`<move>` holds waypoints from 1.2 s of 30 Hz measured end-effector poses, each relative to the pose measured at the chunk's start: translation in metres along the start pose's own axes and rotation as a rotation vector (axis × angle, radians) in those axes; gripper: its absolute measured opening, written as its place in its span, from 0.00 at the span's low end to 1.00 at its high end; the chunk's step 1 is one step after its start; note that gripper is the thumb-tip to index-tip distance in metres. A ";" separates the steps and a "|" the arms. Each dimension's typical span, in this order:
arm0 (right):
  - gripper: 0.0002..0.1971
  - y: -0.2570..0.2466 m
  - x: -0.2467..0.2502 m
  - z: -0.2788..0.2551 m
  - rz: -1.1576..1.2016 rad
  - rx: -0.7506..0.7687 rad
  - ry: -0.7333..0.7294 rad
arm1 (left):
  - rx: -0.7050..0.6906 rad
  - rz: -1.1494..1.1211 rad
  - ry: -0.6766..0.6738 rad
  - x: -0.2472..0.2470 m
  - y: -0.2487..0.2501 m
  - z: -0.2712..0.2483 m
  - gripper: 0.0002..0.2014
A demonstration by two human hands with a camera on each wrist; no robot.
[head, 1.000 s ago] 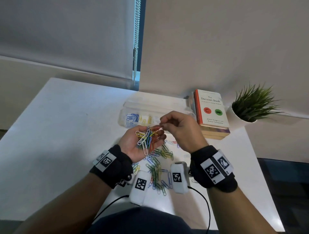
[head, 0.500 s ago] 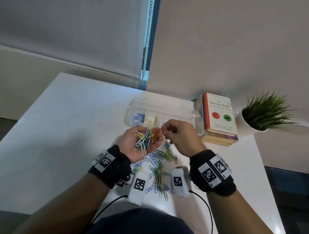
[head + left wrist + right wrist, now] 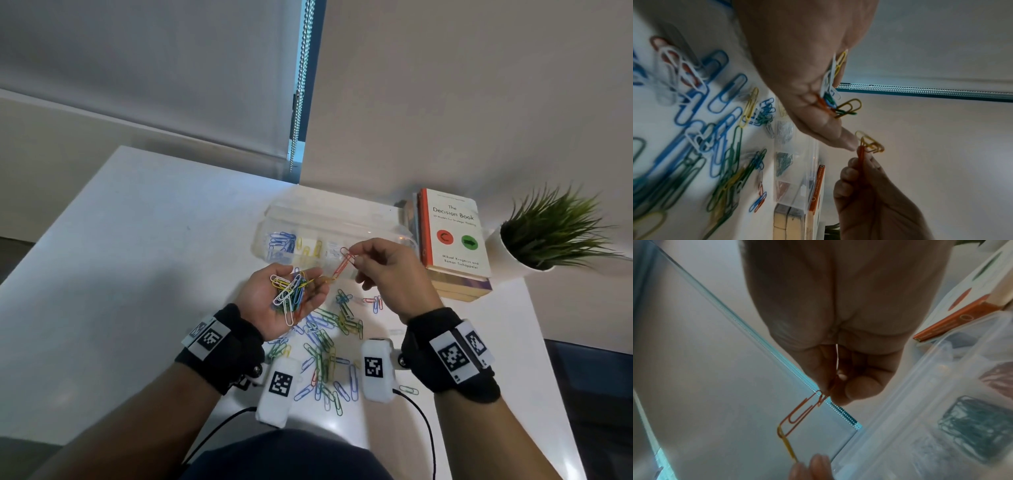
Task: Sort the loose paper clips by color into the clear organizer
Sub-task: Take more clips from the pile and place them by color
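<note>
The right hand (image 3: 383,270) pinches a red clip (image 3: 344,265) between thumb and fingertips; a yellow clip (image 3: 328,278) is hooked to the red one's lower end, and the left hand's fingertips (image 3: 819,462) pinch that yellow clip's other end, so the two clips span the gap between the hands; the left hand (image 3: 284,301) lies palm up, cupped round a bunch of clips (image 3: 289,291), white, yellow, blue and green among them; both hands are raised above the table (image 3: 120,257); under and between the wrists a loose pile of clips (image 3: 325,346) lies on the table, mostly green and blue with some yellow, white and red; just beyond the hands stands the organizer (image 3: 329,233), blue clips in its leftmost compartment, yellow next, white next; the left wrist view, blurred, seems to show green and red further along; right of it, a stack of books (image 3: 452,240); right again, a potted plant (image 3: 548,233).
</note>
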State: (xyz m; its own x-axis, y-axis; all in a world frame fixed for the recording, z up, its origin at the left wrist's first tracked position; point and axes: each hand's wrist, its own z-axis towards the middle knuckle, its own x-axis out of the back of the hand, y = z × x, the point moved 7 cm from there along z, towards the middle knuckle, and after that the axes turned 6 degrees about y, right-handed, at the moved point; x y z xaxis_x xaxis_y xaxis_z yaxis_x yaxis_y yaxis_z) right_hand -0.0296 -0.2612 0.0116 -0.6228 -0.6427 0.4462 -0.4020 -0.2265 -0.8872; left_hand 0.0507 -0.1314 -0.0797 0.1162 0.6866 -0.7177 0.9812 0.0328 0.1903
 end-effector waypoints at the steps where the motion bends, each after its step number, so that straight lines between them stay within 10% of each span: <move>1: 0.08 0.001 0.004 0.000 -0.007 -0.009 0.009 | -0.001 0.006 0.004 0.000 0.000 0.000 0.21; 12: 0.06 0.004 0.015 -0.001 -0.031 0.004 0.043 | 0.052 0.021 -0.033 -0.013 -0.010 0.008 0.20; 20: 0.09 0.029 0.083 0.033 -0.582 -0.028 0.365 | 0.000 -0.034 -0.029 -0.016 0.001 0.009 0.20; 27: 0.10 0.037 0.062 0.042 -0.681 -0.109 0.278 | -0.013 -0.074 -0.037 -0.026 0.001 0.007 0.21; 36: 0.10 -0.027 -0.020 -0.005 -0.463 0.352 -0.099 | -0.065 -0.144 -0.096 -0.037 0.002 0.010 0.22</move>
State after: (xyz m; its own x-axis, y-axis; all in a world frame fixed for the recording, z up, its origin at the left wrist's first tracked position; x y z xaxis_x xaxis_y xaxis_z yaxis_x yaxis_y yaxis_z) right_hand -0.0096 -0.2391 0.0275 -0.3632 -0.4808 0.7981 -0.3590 -0.7182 -0.5961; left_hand 0.0496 -0.1644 -0.0593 -0.0080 0.5992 -0.8005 0.9771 0.1749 0.1211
